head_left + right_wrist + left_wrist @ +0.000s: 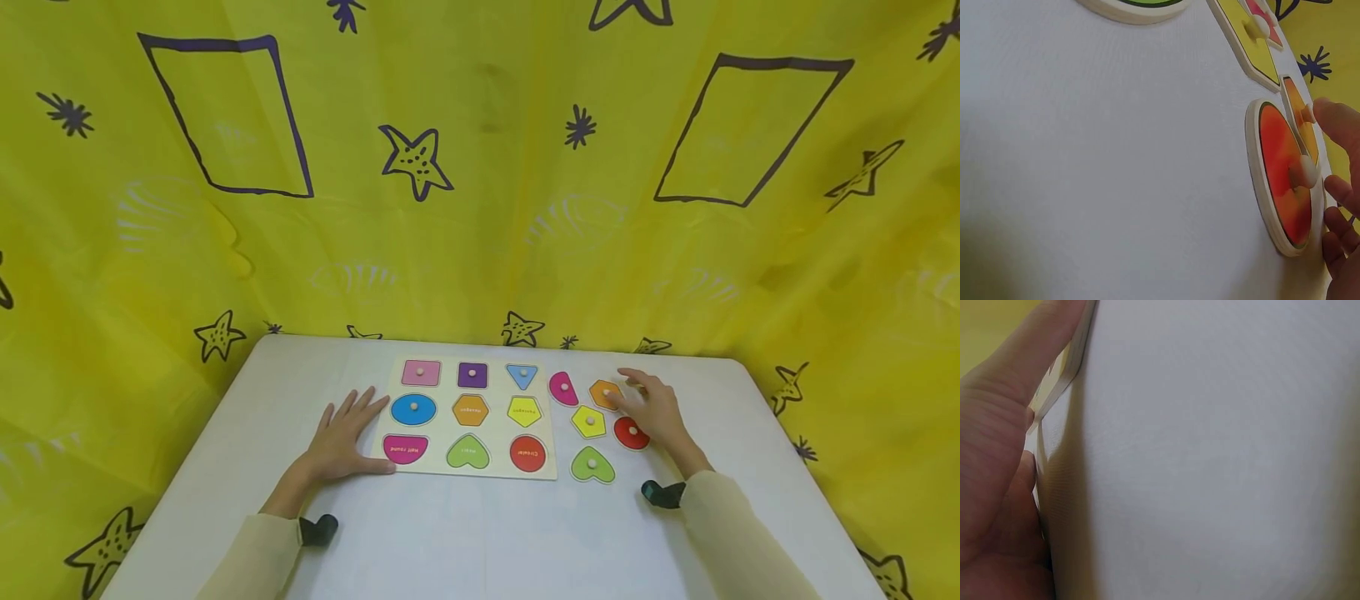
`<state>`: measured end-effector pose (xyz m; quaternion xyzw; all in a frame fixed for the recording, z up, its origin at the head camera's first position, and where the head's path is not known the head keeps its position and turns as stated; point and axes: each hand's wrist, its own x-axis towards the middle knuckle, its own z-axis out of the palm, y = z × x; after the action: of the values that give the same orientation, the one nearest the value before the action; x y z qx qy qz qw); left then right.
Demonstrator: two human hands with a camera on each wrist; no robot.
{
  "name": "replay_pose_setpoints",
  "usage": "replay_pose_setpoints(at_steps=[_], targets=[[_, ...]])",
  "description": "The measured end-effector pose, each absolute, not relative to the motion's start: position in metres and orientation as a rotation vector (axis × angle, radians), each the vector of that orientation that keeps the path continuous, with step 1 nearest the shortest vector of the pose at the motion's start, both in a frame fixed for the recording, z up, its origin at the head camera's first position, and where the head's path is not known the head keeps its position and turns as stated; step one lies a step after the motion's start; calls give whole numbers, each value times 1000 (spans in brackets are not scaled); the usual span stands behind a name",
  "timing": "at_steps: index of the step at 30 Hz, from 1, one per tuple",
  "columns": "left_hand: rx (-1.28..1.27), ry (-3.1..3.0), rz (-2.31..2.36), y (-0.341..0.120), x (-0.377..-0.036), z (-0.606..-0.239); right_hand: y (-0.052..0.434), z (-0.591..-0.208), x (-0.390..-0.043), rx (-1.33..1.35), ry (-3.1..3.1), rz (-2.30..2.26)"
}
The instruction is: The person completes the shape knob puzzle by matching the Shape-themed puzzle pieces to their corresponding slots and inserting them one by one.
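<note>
A cream shape-puzzle board (441,423) lies on the white table, with a pink rectangle (427,374), purple square (472,382), blue triangle (517,382) and blue oval (405,410) seated in it. My left hand (341,442) is spread at its left side, thumb at the near corner. To the board's right, my right hand (656,412) reaches over the red circle piece (1279,165) toward the orange hexagon piece (600,388). In the right wrist view the thumb tip is right at the hexagon's knob (1309,113), the other fingers apart from it.
Near the right hand lie loose knobbed pieces: a magenta half round (558,388), a yellow pentagon (582,423) and a green heart (585,472). Printed recesses on the board carry labels, among them a green heart recess (468,457). A yellow curtain (480,250) hangs behind the table.
</note>
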<state>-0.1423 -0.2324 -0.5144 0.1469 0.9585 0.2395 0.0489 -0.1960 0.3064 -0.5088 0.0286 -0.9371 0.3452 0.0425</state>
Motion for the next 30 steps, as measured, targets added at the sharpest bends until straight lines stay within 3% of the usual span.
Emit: replay_pose_setpoints(at_steps=[30], targets=[[440, 2917, 739, -233, -142, -513, 295, -512, -201, -102, -2913, 1061]])
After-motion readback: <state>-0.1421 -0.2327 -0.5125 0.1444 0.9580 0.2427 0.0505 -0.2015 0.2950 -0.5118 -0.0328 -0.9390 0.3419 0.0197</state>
